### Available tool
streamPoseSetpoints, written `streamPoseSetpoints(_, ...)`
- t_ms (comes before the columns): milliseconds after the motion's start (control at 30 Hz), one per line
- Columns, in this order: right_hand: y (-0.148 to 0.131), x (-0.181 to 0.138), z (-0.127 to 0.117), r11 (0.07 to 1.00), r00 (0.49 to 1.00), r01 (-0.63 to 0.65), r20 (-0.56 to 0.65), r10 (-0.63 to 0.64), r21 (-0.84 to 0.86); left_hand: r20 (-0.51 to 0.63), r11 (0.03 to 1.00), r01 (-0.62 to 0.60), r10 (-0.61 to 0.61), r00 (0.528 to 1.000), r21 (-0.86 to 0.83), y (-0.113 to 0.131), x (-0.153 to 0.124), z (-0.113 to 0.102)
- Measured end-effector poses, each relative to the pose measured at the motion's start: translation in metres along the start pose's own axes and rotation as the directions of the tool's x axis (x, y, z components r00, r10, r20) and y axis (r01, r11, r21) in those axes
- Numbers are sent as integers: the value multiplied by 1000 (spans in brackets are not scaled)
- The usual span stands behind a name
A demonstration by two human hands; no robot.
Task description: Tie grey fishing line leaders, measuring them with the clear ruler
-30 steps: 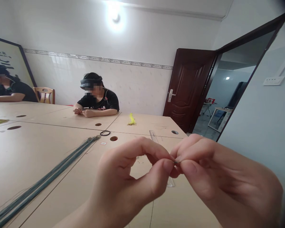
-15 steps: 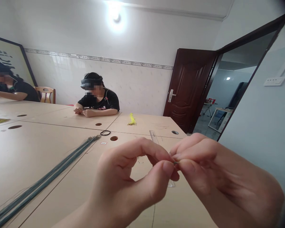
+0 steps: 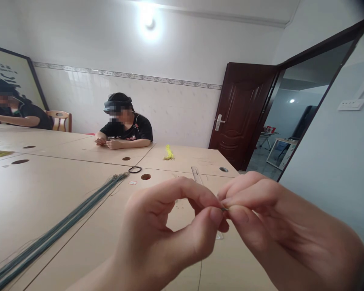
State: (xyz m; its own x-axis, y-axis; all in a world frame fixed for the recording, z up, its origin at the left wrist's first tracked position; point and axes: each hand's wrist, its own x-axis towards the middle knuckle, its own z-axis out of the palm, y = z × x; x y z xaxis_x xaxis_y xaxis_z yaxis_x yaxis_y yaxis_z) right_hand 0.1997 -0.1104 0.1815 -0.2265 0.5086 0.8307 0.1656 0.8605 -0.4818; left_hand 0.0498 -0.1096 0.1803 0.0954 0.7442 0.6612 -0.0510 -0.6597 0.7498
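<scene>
My left hand [image 3: 172, 226] is closed, thumb and forefinger pinching a very thin blue-green thread [image 3: 224, 209] at their tips. Opposite it, my right hand [image 3: 269, 226] pinches the same small spot, and a speck of yellow shows there between the fingertips. The two hands nearly touch above the table. Most of the thread is hidden by the fingers; a fine dark line shows below my left hand. On the left, a long bundle of blue-green threads [image 3: 92, 204] lies in two strands. A clear ruler [image 3: 195, 173] lies behind my hands, partly covered.
A yellow thread bundle [image 3: 169, 153] lies on the table [image 3: 115, 250] farther back. Near the blue-green bundle are a black ring [image 3: 135, 169], a small label [image 3: 132, 182] and a round table hole [image 3: 146, 177]. Two people in black sit across and at the far left.
Both hands keep their pinch and have shifted only slightly. A little more yellow shows between the fingertips. The fine dark line below has moved slightly right.
</scene>
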Motion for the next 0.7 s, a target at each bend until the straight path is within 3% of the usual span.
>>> streamPoseSetpoints(700, -1, 1, 0, 1000, 1000, -25, 2, 25, -12, 11, 1000, -1, 2, 1000, -9, 1, -1, -2)
